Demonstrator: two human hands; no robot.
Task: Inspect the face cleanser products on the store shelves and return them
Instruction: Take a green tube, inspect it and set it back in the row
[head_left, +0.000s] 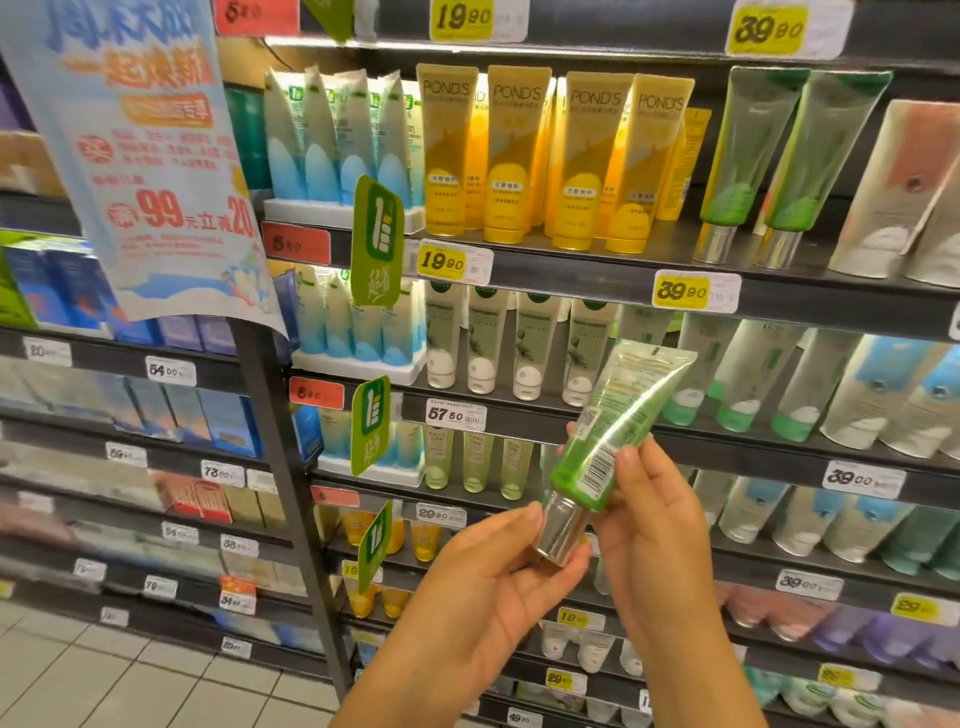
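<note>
Holding green plastic cleanser tube with silver cap (613, 441) in front of shelves, tilted, cap end down, barcode side facing you. Your right hand (654, 525) grips tube body, thumb on barcode label. Your left hand (488, 577) pinches silver cap between thumb and fingers. Matching green tubes (779, 166) stand on upper dark metal shelf (571, 270), right of yellow POND'S tubes (545, 156).

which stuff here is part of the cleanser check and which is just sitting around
In the job:
green tube, tilted, silver cap down
left hand, at the cap
right hand, holding the tube
matching green tubes on the shelf

Just around:
yellow tubes
hanging poster
price tags
</note>
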